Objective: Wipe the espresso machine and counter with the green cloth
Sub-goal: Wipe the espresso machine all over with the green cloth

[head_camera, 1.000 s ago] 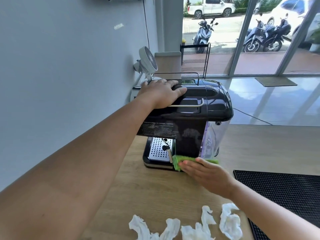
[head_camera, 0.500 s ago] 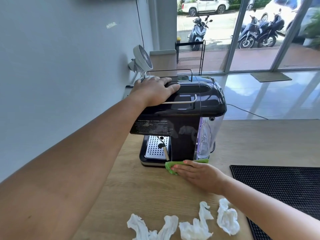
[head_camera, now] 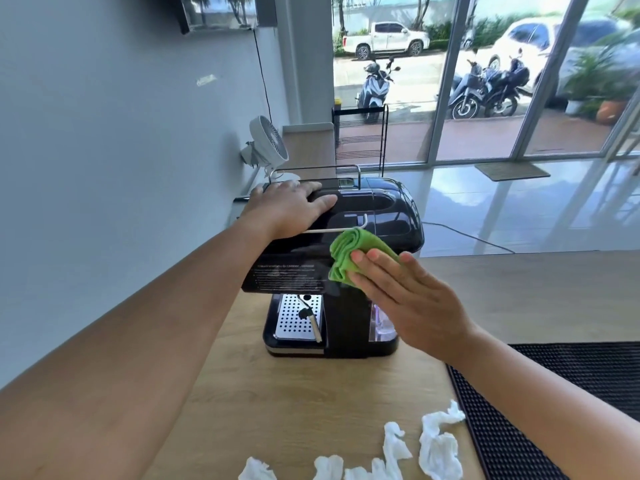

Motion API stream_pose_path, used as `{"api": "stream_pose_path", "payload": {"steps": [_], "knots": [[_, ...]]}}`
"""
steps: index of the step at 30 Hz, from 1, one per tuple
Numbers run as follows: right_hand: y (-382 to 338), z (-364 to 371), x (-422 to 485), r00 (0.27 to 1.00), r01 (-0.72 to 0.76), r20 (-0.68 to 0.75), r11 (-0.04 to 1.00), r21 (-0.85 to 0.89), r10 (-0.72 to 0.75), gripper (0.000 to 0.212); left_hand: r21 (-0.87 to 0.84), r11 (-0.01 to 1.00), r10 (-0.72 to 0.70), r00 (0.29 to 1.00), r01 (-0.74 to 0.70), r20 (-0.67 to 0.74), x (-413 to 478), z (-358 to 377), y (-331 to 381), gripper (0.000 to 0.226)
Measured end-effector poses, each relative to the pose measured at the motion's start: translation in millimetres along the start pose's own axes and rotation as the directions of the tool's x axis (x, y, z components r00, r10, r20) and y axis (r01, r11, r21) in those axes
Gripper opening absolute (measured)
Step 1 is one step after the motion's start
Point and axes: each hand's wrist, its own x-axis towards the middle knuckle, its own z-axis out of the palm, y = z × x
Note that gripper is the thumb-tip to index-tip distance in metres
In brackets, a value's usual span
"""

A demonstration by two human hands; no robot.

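Fingers of the right hand lie flat and nearly straight, pressing the bunched green cloth against the upper side panel of the espresso machine; the cloth is pinned under the palm side rather than gripped in a fist. One second ago the same hand held the cloth low, at the foot of the machine where it meets the counter. It has since risen to the glossy upper housing, just beneath the chrome rail. Judgement: the base pass is finished and work has shifted to the machine body.

Left hand rests spread and palm-down on the top of the machine, as before, closed on nothing and steadying the unit.

Machine condition: black, glossy, upright on the wooden counter, drip grille visible at lower left. Crumpled white tissues lie on the counter near the front edge, beside a black rubber mat.
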Motion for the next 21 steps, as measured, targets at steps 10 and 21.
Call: {"api": "stream_pose_path", "payload": {"steps": [10,21], "knots": [[-35,28,-82,0.821,0.456,0.339,0.885,0.092,-0.459,0.068,0.001,1.0,0.013,1.0,-0.013,0.005,-1,-3,3,0.069],[-18,-62,22,0.388,-0.559,0.222,0.037,0.828,0.894,0.055,-0.067,0.992,0.098,0.993,-0.103,-0.072,12,-16,83,0.064]]}}
